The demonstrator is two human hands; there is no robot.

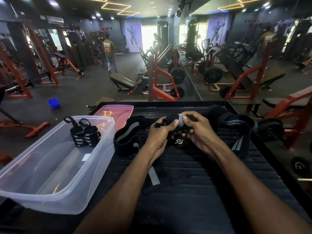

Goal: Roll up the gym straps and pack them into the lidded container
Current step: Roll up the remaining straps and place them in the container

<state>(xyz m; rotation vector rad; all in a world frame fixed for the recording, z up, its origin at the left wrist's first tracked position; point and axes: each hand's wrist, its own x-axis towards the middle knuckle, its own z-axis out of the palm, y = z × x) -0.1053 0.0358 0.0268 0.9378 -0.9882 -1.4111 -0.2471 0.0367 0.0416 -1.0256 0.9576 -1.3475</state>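
Both hands hold a black strap with a grey stripe above the middle of the black ribbed table. My left hand grips its rolled end from the left, and my right hand pinches it from the right with thumb on top. The strap's loose length trails left and down across the table. Two rolled black-and-white straps stand in the clear plastic container at the left. Its pink lid lies behind it. Another black strap with grey stripes lies unrolled at the right.
The table's far edge faces a gym floor with red weight machines. A blue bucket stands on the floor at left. A person stands far back. A mirror wall runs along the right.
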